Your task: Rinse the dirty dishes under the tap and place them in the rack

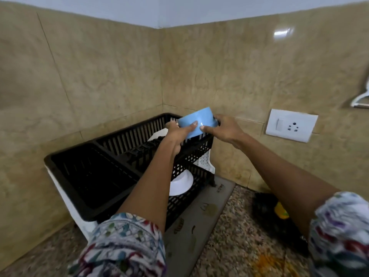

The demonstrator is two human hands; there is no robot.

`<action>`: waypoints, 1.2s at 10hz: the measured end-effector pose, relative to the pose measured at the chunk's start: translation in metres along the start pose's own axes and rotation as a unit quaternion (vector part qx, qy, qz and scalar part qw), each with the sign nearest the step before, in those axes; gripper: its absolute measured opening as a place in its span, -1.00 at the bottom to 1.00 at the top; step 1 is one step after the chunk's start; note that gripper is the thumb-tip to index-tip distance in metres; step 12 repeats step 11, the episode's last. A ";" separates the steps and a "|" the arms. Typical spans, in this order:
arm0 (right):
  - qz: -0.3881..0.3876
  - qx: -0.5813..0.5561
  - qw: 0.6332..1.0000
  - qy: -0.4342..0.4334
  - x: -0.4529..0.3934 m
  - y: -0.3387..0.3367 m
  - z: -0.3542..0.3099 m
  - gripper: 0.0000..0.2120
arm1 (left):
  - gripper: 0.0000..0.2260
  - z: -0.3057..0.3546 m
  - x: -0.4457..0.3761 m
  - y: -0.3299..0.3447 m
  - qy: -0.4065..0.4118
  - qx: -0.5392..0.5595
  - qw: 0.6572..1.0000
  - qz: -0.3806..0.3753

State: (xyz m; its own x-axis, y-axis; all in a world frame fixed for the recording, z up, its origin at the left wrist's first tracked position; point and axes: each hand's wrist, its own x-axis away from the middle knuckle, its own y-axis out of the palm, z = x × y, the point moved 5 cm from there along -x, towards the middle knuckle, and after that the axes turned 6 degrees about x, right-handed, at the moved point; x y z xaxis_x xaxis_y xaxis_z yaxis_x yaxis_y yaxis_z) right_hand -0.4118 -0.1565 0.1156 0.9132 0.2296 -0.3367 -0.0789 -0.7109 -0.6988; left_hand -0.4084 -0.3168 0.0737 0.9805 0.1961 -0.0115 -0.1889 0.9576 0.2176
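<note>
Here, both hands hold a smooth, glossy light-blue bowl (196, 122) tilted on its side above the far end of the black slatted plastic rack (111, 156). The left hand (177, 134) wraps its grip round the bowl's near side, thumb pressed on the wall; the right hand (223, 129) pinches the rim end with thumb and curled fingers. A round white plate (180, 184) lies in the rack's lower tier. The rack stands on a speckled granite worktop (235, 236), against beige marbled tiles (89, 76).

The left arm (151, 176) covers part of the white plate (182, 183); a hanger (361, 98) runs off the right edge.
</note>
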 end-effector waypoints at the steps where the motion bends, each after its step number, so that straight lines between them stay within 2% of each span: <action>1: -0.033 0.015 0.999 0.013 -0.006 0.018 0.014 -0.38 | -0.35 -0.005 0.007 -0.001 -0.042 -0.028 0.999 0.016; 2: -0.032 0.008 0.999 0.006 -0.011 0.027 0.024 -0.47 | -0.42 -0.016 -0.006 -0.001 -0.049 -0.069 0.996 0.032; 4: -0.061 0.104 0.993 0.001 -0.017 0.032 0.026 -0.31 | -0.33 -0.028 -0.015 -0.005 -0.073 -0.097 0.989 0.081; 5: -0.076 0.135 0.988 0.009 -0.021 0.035 0.026 -0.29 | -0.24 -0.028 -0.014 -0.008 -0.074 -0.105 0.987 0.095; 7: -0.098 0.175 0.980 0.015 -0.029 0.041 0.029 -0.35 | -0.34 -0.031 -0.012 -0.009 -0.067 -0.042 0.993 0.091; 9: -0.079 0.199 0.977 0.025 -0.010 0.040 0.022 -0.29 | -0.33 -0.021 -0.004 -0.009 -0.050 -0.031 0.994 0.093; 11: -0.083 0.124 0.988 0.051 0.018 0.013 0.008 -0.60 | -0.35 0.004 0.021 -0.009 -0.004 -0.115 0.989 0.090; 12: -0.083 0.124 0.988 0.051 0.018 0.013 0.008 -0.60 | -0.35 0.004 0.021 -0.009 -0.004 -0.115 0.989 0.090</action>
